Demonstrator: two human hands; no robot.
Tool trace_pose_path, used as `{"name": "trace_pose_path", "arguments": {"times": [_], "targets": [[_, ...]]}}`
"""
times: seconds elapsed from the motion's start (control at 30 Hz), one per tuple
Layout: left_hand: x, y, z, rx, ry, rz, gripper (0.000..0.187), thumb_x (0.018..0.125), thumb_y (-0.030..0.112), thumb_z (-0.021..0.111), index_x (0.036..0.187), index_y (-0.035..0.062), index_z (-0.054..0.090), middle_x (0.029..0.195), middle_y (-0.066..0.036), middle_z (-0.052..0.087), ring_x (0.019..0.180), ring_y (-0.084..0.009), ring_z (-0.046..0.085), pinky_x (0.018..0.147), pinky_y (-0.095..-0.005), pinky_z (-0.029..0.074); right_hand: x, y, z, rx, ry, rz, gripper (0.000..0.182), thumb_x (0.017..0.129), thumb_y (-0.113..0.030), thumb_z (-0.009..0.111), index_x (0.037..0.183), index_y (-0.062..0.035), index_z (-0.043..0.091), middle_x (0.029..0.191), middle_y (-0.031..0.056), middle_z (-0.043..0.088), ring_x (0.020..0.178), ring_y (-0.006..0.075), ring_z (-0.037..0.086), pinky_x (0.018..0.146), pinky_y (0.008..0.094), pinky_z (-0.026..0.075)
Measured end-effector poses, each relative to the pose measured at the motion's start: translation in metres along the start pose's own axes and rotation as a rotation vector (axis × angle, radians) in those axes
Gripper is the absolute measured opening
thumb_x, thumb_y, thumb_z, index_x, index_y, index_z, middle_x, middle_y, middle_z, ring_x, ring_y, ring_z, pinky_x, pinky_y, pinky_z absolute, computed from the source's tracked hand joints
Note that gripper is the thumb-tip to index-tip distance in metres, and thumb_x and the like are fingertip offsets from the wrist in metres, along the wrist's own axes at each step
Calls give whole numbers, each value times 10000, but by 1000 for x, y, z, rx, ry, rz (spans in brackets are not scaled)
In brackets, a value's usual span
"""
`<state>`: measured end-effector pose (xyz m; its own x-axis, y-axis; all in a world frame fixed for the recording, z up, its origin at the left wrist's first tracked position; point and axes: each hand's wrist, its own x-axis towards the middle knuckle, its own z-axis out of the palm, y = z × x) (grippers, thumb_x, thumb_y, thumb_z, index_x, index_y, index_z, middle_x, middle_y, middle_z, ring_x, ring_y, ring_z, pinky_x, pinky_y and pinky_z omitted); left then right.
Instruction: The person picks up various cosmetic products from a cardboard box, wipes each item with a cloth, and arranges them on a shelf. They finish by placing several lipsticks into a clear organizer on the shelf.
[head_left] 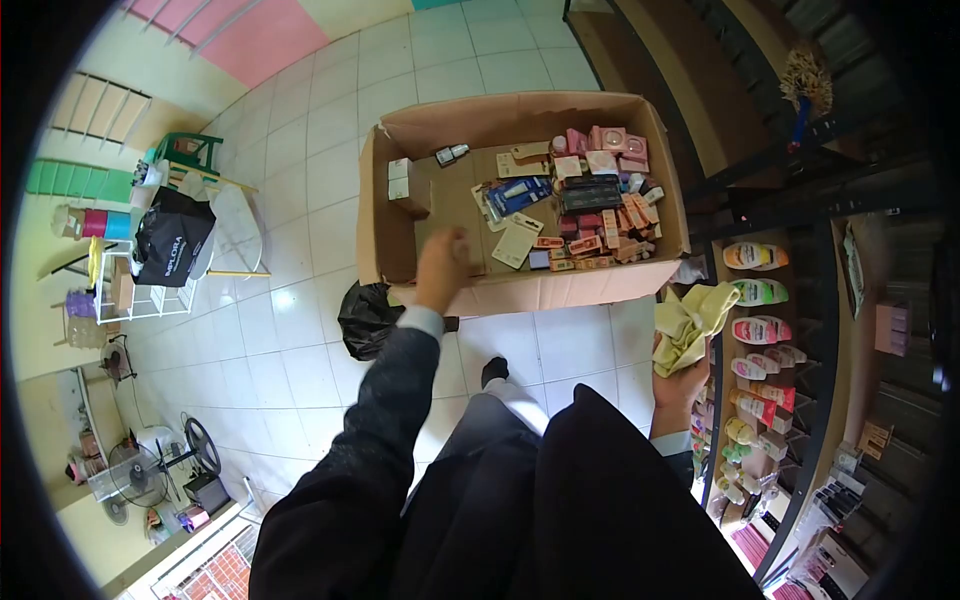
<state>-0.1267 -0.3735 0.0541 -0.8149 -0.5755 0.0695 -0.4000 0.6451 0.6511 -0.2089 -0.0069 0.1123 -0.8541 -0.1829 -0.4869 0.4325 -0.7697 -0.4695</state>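
My left hand (443, 268) reaches over the near side of a large open cardboard box (520, 297). Its fingers are blurred and partly turned away, so whether they are closed does not show. A folded yellow cloth (690, 325) is gripped in my right hand (683, 385), beside the shelf at the right. Inside the carton, small white boxes (402, 182) stand at the left and a small dark-labelled bottle (452, 154) lies near the back. Blue card packs (518, 193), pink boxes (607, 138) and orange-and-white boxes (640, 210) crowd its right half.
Bottles (755, 257) and tubes line the dark shelf (825, 330) close on my right. A black plastic bag (368, 318) sits on the tiled floor (310, 240) by the carton's near left corner. Farther left are a white rack (165, 300) and a fan (130, 475).
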Motion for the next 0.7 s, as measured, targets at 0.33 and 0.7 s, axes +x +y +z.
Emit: {"name": "trace_pose_path", "arguments": {"times": [0.33,0.7], "targets": [[43,-74,11,376,-910,-277,482,593,362,675,899,-7,628,948,-215,609,889,-339,592,804,-370,470,13,42,36,3,23,22,420,907,-350,385,1227,-79,416,1183,102,499,1052,279,504,843,433,440],[53,16,-69,-167,-435,26,375,661,267,658,921,-1,626,771,-191,625,713,-282,629,678,-346,489,-2,56,108,-366,-109,-159,417,891,-228,430,1262,-55,352,1194,125,482,1069,261,498,895,394,415]]}}
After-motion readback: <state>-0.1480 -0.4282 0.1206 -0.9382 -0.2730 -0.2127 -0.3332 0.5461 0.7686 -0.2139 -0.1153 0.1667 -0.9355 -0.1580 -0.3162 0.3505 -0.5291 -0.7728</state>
